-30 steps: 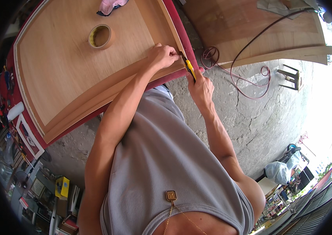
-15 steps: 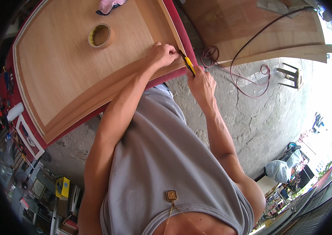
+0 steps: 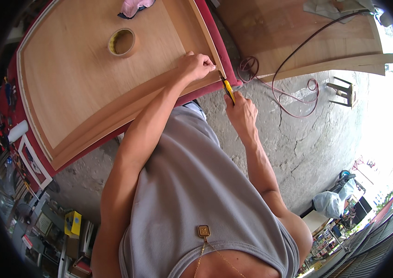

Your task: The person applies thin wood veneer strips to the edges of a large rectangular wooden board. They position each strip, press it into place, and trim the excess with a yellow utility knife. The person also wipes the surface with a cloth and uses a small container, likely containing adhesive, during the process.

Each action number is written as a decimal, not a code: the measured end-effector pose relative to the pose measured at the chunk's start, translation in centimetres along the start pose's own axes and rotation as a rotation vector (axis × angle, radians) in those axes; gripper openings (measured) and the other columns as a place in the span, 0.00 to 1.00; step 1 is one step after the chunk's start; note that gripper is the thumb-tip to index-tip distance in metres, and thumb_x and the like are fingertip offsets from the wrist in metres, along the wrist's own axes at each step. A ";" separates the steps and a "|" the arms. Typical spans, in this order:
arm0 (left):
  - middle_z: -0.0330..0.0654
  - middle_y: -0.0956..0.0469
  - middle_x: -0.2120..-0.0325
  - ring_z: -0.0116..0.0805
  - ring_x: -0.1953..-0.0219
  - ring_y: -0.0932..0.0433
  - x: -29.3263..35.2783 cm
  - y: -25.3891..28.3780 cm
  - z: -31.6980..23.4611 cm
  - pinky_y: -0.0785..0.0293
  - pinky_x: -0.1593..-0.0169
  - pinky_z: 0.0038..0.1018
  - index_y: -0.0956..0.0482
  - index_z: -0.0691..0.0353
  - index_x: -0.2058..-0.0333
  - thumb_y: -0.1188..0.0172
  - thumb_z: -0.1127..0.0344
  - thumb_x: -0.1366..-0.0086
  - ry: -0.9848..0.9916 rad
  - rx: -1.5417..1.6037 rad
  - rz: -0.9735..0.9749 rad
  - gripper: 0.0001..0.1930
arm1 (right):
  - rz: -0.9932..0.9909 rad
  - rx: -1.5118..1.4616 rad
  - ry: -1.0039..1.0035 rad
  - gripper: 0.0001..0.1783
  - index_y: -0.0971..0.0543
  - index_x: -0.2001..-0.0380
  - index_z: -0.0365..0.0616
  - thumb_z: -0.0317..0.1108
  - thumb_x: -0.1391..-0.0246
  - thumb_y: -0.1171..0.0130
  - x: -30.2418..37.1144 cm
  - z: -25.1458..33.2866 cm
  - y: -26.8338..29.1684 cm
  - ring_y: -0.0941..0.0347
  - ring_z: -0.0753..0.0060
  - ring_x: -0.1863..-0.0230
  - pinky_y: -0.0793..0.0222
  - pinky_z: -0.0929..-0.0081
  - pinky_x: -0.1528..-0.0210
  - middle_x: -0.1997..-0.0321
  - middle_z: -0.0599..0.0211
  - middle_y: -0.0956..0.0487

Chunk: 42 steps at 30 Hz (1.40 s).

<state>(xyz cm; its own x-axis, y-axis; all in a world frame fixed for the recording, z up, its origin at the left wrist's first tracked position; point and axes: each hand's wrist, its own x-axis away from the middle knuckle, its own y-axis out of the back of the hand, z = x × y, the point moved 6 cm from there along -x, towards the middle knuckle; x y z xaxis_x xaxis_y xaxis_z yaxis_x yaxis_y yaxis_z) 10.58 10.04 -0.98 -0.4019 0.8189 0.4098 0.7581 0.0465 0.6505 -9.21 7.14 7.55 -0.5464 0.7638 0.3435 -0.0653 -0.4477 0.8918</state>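
Observation:
In my right hand [image 3: 242, 110] is a yellow and black utility knife [image 3: 228, 89], my fingers wrapped around its handle. Its tip is at the right rim of a wooden panel [image 3: 85, 78] with raised edges, close to the near right corner. Just left of the knife, my left hand [image 3: 198, 67] rests at the inside of that rim, fingers curled together. Whatever those fingers pinch, if anything, is too small to make out. A roll of tape [image 3: 130, 50] stands on the panel, beyond my left forearm.
Red cloth [image 3: 220, 46] covers the support under the panel. A pink and dark cloth [image 3: 136, 6] lies at the far side. To the right, a thin hose [image 3: 293, 52] coils over the concrete floor beside plywood sheets [image 3: 317, 41] and a small stool [image 3: 345, 91].
My right hand has drawn the knife a little toward me and to the right, near the corner. The left hand has shifted slightly the same way.

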 end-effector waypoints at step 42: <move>0.40 0.15 0.74 0.35 0.69 0.17 42.4 25.0 49.9 0.23 0.65 0.34 0.13 0.56 0.67 0.28 0.61 0.54 0.003 -0.080 0.637 0.14 | 0.958 -0.843 0.068 0.22 0.28 0.52 0.32 0.42 0.39 0.42 35.8 60.7 -36.9 0.26 0.74 0.83 0.31 0.74 0.84 0.78 0.60 0.22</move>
<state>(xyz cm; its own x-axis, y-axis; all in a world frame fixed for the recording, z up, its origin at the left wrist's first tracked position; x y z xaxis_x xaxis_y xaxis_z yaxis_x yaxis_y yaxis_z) 38.12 74.46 0.75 0.1135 0.6704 0.7333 0.8082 -0.4915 0.3243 24.31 79.17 4.81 -0.7084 -0.0406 0.7047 -0.1164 -0.9780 -0.1733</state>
